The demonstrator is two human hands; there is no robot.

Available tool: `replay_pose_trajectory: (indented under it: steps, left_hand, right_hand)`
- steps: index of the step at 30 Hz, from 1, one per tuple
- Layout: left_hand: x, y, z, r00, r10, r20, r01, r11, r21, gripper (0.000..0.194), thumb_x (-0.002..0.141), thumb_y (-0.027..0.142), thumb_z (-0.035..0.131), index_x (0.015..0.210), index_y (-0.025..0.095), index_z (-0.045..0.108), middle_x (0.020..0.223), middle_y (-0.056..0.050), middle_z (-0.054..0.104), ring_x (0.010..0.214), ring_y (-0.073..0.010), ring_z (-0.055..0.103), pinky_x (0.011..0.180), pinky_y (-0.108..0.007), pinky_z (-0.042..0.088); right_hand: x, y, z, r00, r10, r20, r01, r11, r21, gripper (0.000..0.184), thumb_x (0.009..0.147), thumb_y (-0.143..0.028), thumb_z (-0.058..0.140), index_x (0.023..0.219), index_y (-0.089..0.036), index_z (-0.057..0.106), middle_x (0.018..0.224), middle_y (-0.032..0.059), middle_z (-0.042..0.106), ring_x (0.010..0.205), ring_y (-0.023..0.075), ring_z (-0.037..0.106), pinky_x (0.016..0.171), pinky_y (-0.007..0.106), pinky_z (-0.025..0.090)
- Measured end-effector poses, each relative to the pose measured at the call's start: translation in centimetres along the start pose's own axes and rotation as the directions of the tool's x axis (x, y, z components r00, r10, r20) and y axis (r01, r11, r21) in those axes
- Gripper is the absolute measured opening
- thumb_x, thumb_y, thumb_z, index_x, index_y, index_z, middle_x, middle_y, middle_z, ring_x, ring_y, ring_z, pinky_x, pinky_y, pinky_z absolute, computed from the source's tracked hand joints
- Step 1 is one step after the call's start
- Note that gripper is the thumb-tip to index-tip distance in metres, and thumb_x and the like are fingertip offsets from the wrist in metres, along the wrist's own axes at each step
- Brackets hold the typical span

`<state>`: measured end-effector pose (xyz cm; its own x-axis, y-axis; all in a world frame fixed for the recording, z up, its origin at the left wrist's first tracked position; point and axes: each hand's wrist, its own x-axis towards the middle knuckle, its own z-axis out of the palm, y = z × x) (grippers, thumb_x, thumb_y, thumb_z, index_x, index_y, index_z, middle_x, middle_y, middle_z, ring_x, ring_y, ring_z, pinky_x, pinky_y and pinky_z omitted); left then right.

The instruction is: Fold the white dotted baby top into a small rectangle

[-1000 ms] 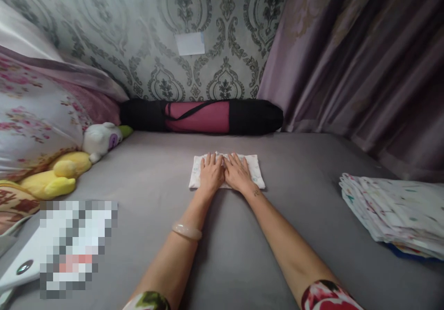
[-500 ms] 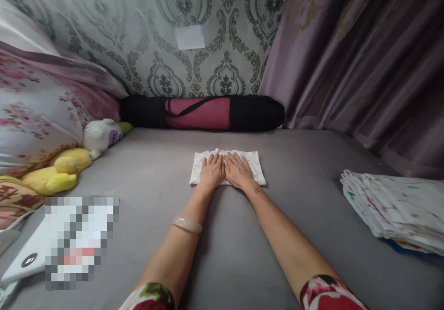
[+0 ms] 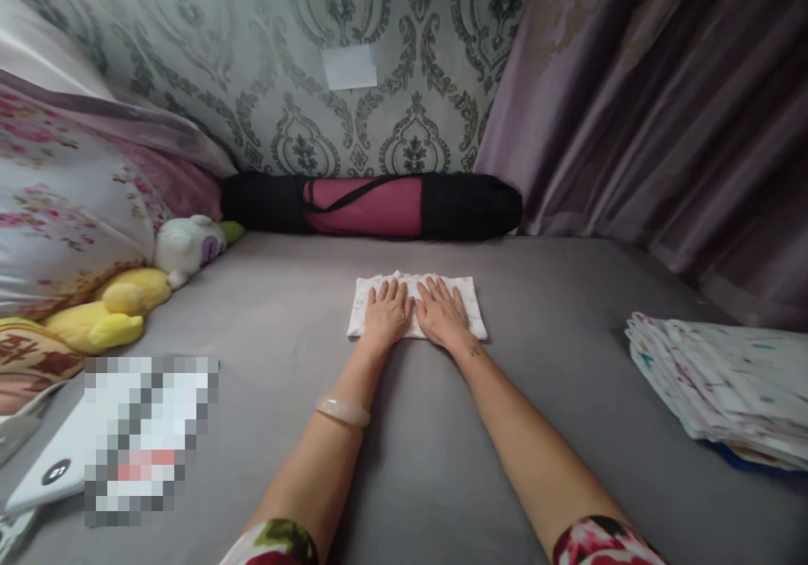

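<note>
A white folded cloth (image 3: 472,317) with a faint print lies flat on the grey sheet in the middle of the view. My left hand (image 3: 386,317) rests palm down on its left half, fingers stretched out. On the right half lies my right hand (image 3: 442,317), also flat with its fingers spread. A narrow strip of cloth shows between the two hands. The parts of the cloth under both palms are hidden. A pale bangle (image 3: 342,411) circles my left forearm.
A pile of folded printed cloths (image 3: 732,380) lies at the right. Along the wall stretches a black and pink long bag (image 3: 363,205). Plush toys (image 3: 186,245) and a floral pillow (image 3: 56,211) are at the left, above a white device (image 3: 60,464) beside a blurred-out patch.
My right hand has slid slightly to the right, widening the gap between my hands. The left hand stays on the cloth. The whole view has shifted a little.
</note>
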<state>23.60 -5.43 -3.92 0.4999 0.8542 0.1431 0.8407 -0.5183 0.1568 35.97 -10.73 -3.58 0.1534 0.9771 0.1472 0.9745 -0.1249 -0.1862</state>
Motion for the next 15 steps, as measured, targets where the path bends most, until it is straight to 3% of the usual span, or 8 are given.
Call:
replay_pose_trajectory:
  steps: [4, 10, 15]
  left_hand:
    - [-0.1, -0.2, -0.4, 1.000, 0.009, -0.012, -0.009, 1.000, -0.003, 0.051, 0.101, 0.039, 0.030, 0.145, 0.017, 0.044, 0.153, -0.013, 0.042, 0.143, -0.0276, 0.035, 0.117, -0.049, 0.026]
    - [0.0, -1.3, -1.0, 0.976, -0.111, -0.185, 0.115, 0.993, 0.011, 0.054, 0.101, 0.035, 0.026, 0.146, 0.010, 0.043, 0.154, -0.016, 0.040, 0.147, -0.0285, 0.027, 0.120, -0.047, 0.020]
    - [0.0, -2.5, -0.4, 0.982, -0.184, -0.046, 0.184, 0.983, -0.006, 0.056, 0.100, 0.039, 0.029, 0.145, 0.009, 0.043, 0.153, -0.017, 0.040, 0.146, -0.0316, 0.029, 0.118, -0.047, 0.026]
  right_hand:
    - [0.3, 0.4, -0.6, 1.000, -0.018, 0.023, 0.017, 0.999, 0.030, 0.051, 0.103, -0.033, 0.030, 0.150, -0.015, 0.039, 0.158, 0.0093, 0.030, 0.146, 0.0254, 0.021, 0.119, 0.050, 0.014]
    - [0.8, 1.9, -1.4, 0.996, 0.079, -0.031, -0.079, 0.997, 0.012, 0.054, 0.104, -0.033, 0.027, 0.151, -0.008, 0.036, 0.158, 0.0155, 0.028, 0.147, 0.0282, 0.019, 0.119, 0.050, 0.013]
    - [0.6, 2.8, -0.2, 0.994, 0.109, -0.020, -0.110, 0.993, -0.035, 0.058, 0.103, -0.036, 0.027, 0.150, -0.002, 0.034, 0.156, 0.0172, 0.031, 0.146, 0.0279, 0.023, 0.119, 0.046, 0.014]
